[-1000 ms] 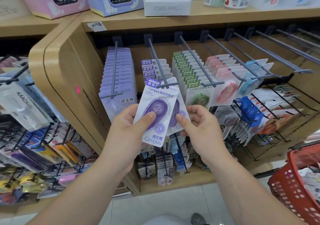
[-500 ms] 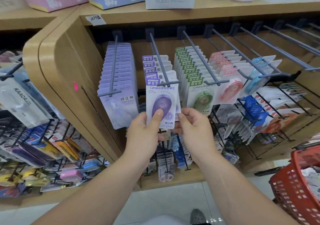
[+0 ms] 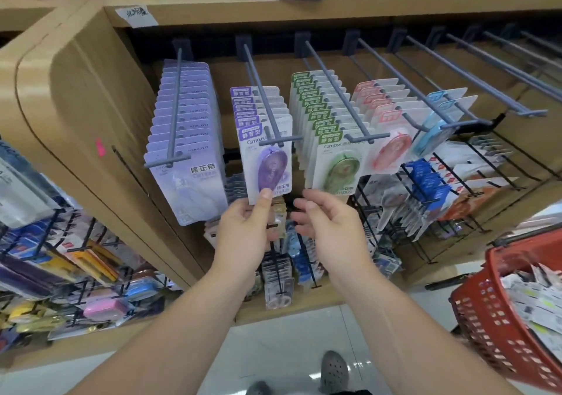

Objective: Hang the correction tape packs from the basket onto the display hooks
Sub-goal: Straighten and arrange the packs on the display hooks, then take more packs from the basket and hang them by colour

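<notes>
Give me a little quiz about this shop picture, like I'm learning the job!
1. True or false: the right hand holds a pack.
2. Which colour pack does the left hand pinch? A green, B purple, C pink.
3. Fill in: the red basket is on the person's ____ side.
Key: 1 false, it holds nothing. 2 B, the purple pack. 3 right.

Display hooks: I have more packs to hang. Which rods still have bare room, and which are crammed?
The bare rods right of the blue packs hang free, under the top shelf. The blue rod carries only a few packs. Crowded: lavender packs, green packs and pink packs fill their rods to the tips, the purple packs too.
</notes>
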A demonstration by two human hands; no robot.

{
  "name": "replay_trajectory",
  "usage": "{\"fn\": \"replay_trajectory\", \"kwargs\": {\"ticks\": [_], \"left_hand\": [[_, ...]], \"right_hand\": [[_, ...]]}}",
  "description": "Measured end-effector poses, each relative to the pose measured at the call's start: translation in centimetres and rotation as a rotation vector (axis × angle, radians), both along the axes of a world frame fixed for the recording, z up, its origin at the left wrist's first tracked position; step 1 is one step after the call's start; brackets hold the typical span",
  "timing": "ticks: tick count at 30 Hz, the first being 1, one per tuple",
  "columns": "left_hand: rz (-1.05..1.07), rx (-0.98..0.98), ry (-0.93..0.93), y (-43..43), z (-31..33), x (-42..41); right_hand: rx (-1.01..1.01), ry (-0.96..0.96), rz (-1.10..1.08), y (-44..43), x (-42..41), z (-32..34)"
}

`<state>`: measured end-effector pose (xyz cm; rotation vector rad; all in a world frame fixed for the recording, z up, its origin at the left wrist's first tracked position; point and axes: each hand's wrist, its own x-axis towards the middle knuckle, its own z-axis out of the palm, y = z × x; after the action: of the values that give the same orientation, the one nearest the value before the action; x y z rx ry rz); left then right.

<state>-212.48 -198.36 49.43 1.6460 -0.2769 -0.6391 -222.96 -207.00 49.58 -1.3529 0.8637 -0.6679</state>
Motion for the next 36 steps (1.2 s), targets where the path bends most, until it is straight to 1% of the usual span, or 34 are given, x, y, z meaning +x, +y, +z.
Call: {"fn": "replay_trajectory", "kwargs": {"ticks": [3,5,7,10,11,13,15,17,21,24,26,29,31,34,36], "left_hand": [[-0.029,0.084,0.015,0.6,-2.1,-0.9],[-0.098,0.149,-0.033,1.0,-3.8,-1.9],[-0.208,0.208,-0.111,0.9,-5.4,-3.6],[-0.361,0.218,-0.18,-0.9,-6.9,-7.4],[-0.405,0.229,-0.198,-2.0,-7.5,-8.9],[-0.45,0.25,-0.197,-4.7,-8.7,-12.4],[-0.476,0.257,-0.193,-7.7,-10.0,-16.5],[-0.503,0.265,-0.178,-10.9,-11.4,-21.0],[-0.568,0.278,-0.174,-17.0,-14.1,-30.0],[-0.602,0.308,-0.163,-21.1,-15.4,-35.7],[-0.603,0.346,-0.128,-23.6,-15.5,-38.7],[-0.658,0.406,-0.102,-27.2,-16.6,-41.1],[-0.678,0.446,-0.167,-29.4,-18.1,-42.0],[-0.702,0.484,-0.361,-32.5,-19.1,-43.4],[-0.716,0.512,-0.386,-34.4,-19.6,-44.4]], "right_hand": [[-0.062,0.108,0.027,-0.7,-3.0,-0.8],[-0.101,0.22,0.033,-1.9,-6.2,-1.7],[-0.168,0.356,0.032,-3.7,-10.0,-3.0],[-0.285,0.604,0.006,-7.5,-17.2,-6.4],[-0.283,0.68,-0.02,-8.8,-20.1,-7.9],[-0.213,0.778,-0.096,-11.2,-26.2,-10.4],[-0.137,0.817,-0.171,-13.4,-32.6,-12.3],[-0.105,0.868,-0.197,-15.5,-38.6,-13.5],[-0.082,0.951,-0.157,-20.1,-49.5,-15.2],[-0.059,1.041,-0.121,-23.1,-55.7,-15.7],[-0.047,1.075,-0.12,-24.9,-58.7,-15.8],[-0.027,1.068,-0.104,-27.4,-61.7,-16.2],[0.01,1.037,-0.124,-28.8,-62.7,-16.8],[0.046,0.991,-0.186,-30.1,-63.4,-17.3],[0.077,0.99,-0.208,-30.9,-63.7,-17.5]]}}
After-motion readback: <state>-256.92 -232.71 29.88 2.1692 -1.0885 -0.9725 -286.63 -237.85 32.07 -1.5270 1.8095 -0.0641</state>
